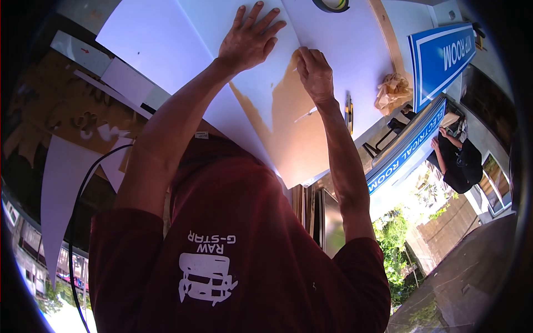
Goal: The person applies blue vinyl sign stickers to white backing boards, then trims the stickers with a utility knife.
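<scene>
- Head view: left hand (252, 41) flat, fingers spread, on white sheet (261, 97).
- Right hand (315, 75): fingers pinched together at tan sheet (300, 127); contents indeterminable.
- Tan sheet: reaches tabletop's (361, 61) near edge.
- Beyond right edge: sign (408, 155), "ELECTRICAL ROOM".
- Shirt (277, 250): "G-STAR", "RAW".

This looks like a sign-making workshop. At the right, a blue panel lettered "ELECTRICAL ROOM" (408, 149) sits near another blue sign panel (430, 66) whose wording ends in "ROOM". The white desk (358, 61) bears a large white sheet (266, 80), a utility knife (349, 112), a roll of tape (328, 8) and crumpled brown paper (393, 92). Pale offcuts (60, 177) clutter the left side. Beyond, bright daylight and green foliage (391, 241) show that the place opens onto the outdoors.
</scene>
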Demonstrator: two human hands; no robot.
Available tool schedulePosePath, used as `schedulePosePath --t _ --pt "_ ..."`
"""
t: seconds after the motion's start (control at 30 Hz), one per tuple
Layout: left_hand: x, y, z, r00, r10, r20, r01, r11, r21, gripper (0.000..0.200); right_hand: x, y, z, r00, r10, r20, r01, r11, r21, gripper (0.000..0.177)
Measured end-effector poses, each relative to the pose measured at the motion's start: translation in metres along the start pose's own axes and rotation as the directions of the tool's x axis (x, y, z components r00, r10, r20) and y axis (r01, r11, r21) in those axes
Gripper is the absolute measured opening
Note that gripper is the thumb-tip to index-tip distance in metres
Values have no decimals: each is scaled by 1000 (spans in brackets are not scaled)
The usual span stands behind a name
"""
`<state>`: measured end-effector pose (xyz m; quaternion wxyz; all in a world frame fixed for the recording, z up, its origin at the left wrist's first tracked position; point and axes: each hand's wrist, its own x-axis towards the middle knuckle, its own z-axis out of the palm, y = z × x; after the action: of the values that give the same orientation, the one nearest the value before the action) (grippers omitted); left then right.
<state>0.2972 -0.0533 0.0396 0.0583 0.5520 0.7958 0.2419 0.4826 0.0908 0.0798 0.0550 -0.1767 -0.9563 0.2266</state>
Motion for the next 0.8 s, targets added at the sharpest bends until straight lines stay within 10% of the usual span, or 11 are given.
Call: schedulePosePath --t 0.8 --pt "-1 -2 3 998 13 -65 -15 999 -29 50 6 18 7 991 28 -127 -18 996 83 17"
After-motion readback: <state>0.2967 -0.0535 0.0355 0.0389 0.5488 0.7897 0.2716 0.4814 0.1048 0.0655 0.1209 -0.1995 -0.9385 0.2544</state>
